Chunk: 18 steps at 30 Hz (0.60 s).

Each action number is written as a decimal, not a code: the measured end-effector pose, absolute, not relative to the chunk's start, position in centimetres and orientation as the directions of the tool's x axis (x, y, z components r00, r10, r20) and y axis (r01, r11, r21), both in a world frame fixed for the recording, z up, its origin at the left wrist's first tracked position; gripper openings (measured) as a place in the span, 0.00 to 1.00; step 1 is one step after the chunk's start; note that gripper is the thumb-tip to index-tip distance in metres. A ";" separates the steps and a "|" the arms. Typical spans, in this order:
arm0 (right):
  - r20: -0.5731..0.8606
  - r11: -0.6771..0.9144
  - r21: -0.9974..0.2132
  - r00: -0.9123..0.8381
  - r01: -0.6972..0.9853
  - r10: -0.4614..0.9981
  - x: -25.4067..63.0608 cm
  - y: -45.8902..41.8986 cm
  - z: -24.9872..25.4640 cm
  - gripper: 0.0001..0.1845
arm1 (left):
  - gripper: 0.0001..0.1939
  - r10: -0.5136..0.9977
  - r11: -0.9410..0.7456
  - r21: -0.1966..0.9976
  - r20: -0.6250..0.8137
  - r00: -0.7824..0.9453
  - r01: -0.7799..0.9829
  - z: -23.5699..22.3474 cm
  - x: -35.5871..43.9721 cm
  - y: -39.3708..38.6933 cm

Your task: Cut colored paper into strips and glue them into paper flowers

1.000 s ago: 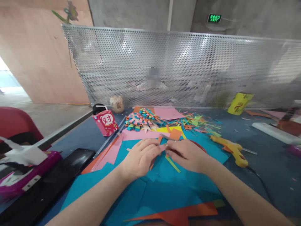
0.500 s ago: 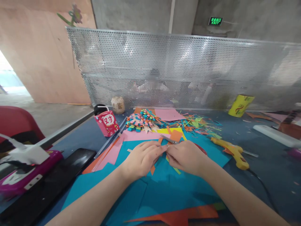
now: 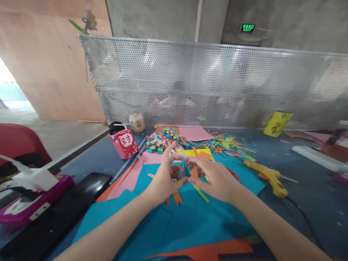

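Observation:
My left hand (image 3: 166, 177) is raised over the blue paper, index finger lifted and the other fingers curled towards the thumb. A small curved blue paper strip (image 3: 186, 169) is held at its fingertips. From the other side, my right hand (image 3: 213, 177) grips the same strip, thumb below and bent fingers above. Under the hands lie orange paper strips with notched ends (image 3: 177, 198) and a yellow-green strip (image 3: 201, 193). Orange paper pieces (image 3: 204, 155) show behind the fingers. Of a red handle (image 3: 233, 175), only a part shows beside my right hand.
Large blue sheets (image 3: 195, 224) cover the table's middle. Behind them are a colourful fringed paper pile (image 3: 160, 139) and loose scraps (image 3: 228, 143). A yellow glue gun (image 3: 268, 175) lies right; a pink drink carton (image 3: 124, 143), black phone (image 3: 95, 181) and purple power strip (image 3: 38, 210) stand left. A perforated metal screen (image 3: 190, 79) closes the back.
My hands were pressed together low over the paper; now they are slightly apart and raised, with the blue strip showing between them. My left index finger has lifted.

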State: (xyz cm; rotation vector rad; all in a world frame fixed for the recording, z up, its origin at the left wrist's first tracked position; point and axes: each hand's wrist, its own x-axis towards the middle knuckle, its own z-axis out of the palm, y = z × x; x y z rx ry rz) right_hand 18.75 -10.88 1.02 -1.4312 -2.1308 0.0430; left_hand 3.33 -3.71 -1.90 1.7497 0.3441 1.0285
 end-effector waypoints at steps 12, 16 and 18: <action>0.342 0.390 -0.678 -0.201 0.623 0.918 18.8 -9.5 0.1 0.16 | 0.60 0.698 -0.237 0.882 0.446 0.561 -0.407 -1.5 3.4 -4.2; 0.321 0.367 -0.724 -0.186 0.583 0.929 18.7 -9.4 0.2 0.16 | 0.59 0.708 -0.187 0.881 0.427 0.562 -0.434 -1.3 3.4 -4.0; 0.317 0.360 -0.736 -0.178 0.573 0.932 18.6 -9.3 0.2 0.16 | 0.59 0.713 -0.171 0.886 0.413 0.566 -0.431 -1.3 3.4 -4.0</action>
